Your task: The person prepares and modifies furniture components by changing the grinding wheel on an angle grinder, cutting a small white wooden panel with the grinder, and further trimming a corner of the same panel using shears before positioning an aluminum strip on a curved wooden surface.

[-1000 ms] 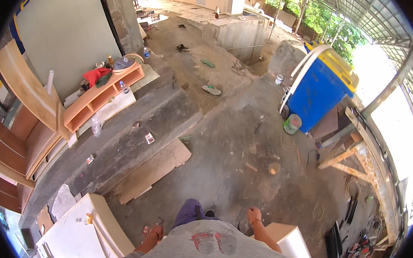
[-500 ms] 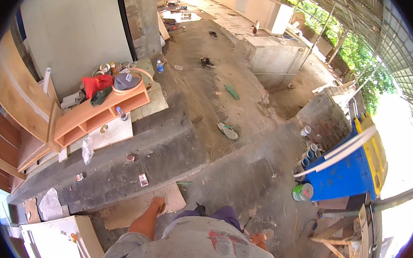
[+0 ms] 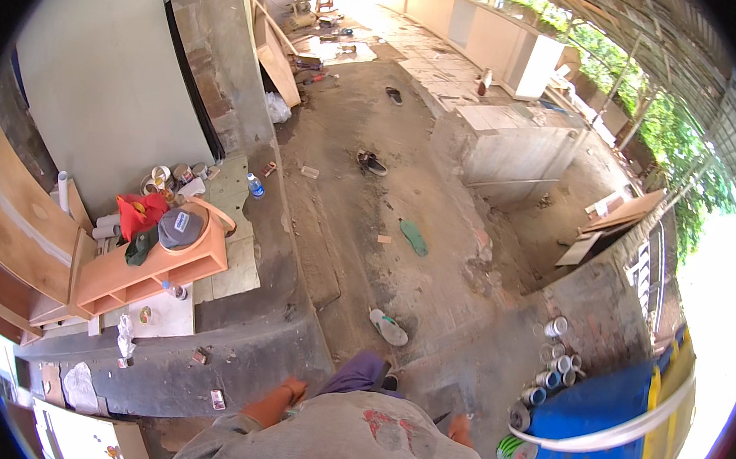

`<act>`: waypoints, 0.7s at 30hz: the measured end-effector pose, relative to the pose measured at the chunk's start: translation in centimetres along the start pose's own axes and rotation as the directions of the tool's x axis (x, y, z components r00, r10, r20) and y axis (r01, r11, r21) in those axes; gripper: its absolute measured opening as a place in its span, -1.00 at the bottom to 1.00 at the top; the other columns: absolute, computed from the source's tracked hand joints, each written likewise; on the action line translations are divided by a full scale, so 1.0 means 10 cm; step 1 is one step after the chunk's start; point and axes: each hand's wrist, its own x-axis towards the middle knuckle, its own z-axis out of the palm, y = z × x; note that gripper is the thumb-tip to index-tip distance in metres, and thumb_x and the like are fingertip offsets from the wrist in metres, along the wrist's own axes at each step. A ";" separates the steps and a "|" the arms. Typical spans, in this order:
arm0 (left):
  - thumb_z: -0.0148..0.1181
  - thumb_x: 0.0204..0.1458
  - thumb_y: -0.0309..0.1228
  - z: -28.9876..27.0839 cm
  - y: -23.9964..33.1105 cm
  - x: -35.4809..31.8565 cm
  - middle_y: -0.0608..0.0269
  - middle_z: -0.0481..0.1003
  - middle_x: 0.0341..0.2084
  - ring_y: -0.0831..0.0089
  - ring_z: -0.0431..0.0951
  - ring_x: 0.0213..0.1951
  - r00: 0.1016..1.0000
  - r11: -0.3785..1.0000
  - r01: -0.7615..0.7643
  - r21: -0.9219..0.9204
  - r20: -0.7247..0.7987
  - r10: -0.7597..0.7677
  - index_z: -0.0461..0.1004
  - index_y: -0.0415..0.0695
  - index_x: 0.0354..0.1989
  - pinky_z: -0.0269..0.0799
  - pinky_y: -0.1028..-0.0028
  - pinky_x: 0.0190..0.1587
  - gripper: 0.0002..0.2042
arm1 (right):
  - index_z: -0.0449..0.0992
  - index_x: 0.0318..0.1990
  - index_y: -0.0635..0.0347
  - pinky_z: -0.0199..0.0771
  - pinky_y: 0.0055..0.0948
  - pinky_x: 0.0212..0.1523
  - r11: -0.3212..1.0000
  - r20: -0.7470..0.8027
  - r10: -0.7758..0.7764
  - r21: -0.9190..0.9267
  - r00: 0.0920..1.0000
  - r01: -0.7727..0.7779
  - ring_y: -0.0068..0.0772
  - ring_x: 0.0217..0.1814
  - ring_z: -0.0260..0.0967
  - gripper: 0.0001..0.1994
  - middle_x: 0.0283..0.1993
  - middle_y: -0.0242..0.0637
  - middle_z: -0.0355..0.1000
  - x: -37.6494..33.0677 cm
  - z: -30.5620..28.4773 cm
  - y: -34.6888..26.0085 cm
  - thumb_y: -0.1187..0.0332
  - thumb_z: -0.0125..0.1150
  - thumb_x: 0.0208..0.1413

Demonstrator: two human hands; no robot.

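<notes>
My left hand (image 3: 294, 389) hangs beside my purple-clad leg (image 3: 351, 373), away from the things on the floor. Its fingers are too small and blurred to read. On the other side, my right hand (image 3: 459, 427) is low by my grey shirt (image 3: 353, 442), closed around something I cannot make out. A thin dark pointed piece (image 3: 442, 418) shows just beside it. Ahead of my legs a pale grey-green slipper (image 3: 388, 326) lies on the floor, with a green slipper sole (image 3: 413, 237) and a dark shoe (image 3: 373, 163) farther off.
An orange wooden shelf unit (image 3: 155, 279) on the left ledge bears a grey cap (image 3: 180, 229) and a red cloth (image 3: 140, 214). At right stand a blue bin (image 3: 598, 420) and several paint cans (image 3: 555, 362). Behind them a concrete block (image 3: 518, 155) edges a sunken pit (image 3: 530, 228).
My body has moved forward over the floor, and one purple leg now reaches ahead. The shelf, slippers and bin sit nearer and lower in view. My left arm has bent differently.
</notes>
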 end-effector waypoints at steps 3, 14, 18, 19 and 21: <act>0.05 -0.06 -0.32 0.11 -0.77 0.31 -0.01 0.55 -0.32 0.11 0.57 -0.26 0.978 0.954 0.059 0.295 0.173 -0.114 0.59 -0.15 -0.41 0.46 0.18 -0.23 -0.79 | 0.57 -0.35 0.21 0.45 -0.23 -0.34 0.672 -0.374 0.380 0.740 0.846 0.025 -0.10 -0.35 0.49 -0.80 -0.40 -0.04 0.51 1.23 -1.41 0.44 0.35 0.10 -0.12; -0.08 -0.02 -0.32 -1.60 0.50 2.36 0.19 0.38 -0.64 0.39 0.35 -0.56 0.662 -0.319 0.312 -0.895 0.445 -0.603 0.49 -0.15 -0.48 0.26 0.22 -0.50 -0.77 | 0.51 -0.38 0.24 0.37 -0.56 -0.39 0.307 -0.489 -0.053 0.821 0.870 0.481 -0.57 -0.45 0.37 -0.89 -0.50 -0.34 0.45 3.45 -5.33 0.16 0.49 0.09 -0.10; 0.14 -0.05 -0.07 -4.24 2.03 3.54 0.24 0.49 -0.46 0.40 0.47 -0.40 0.972 0.172 0.050 -0.984 0.008 -0.235 0.51 -0.17 -0.30 0.31 0.34 -0.42 -0.63 | 0.47 -0.24 0.28 0.39 -0.58 -0.23 0.023 -0.482 -0.246 0.865 0.841 0.502 -0.57 -0.31 0.39 -0.83 -0.38 -0.37 0.46 3.63 -6.41 0.05 0.53 0.13 -0.05; 0.14 -0.04 -0.08 -4.84 2.33 3.74 0.24 0.50 -0.44 0.44 0.48 -0.40 0.996 0.253 -0.006 -0.967 -0.028 -0.085 0.51 -0.17 -0.28 0.32 0.38 -0.45 -0.63 | 0.47 -0.24 0.28 0.39 -0.58 -0.23 0.021 -0.489 -0.247 0.861 0.837 0.509 -0.57 -0.31 0.39 -0.83 -0.38 -0.37 0.46 3.73 -6.64 0.02 0.53 0.13 -0.05; 0.11 0.01 -0.06 -5.83 2.87 4.01 0.23 0.51 -0.41 0.52 0.46 -0.46 0.993 0.257 -0.034 -0.966 -0.003 0.120 0.50 -0.16 -0.25 0.32 0.48 -0.50 -0.62 | 0.43 -0.14 0.30 0.40 -0.55 -0.18 -0.121 -0.518 -0.319 0.853 0.794 0.508 -0.55 -0.26 0.40 -0.76 -0.30 -0.34 0.47 3.93 -7.12 -0.03 0.55 0.14 -0.03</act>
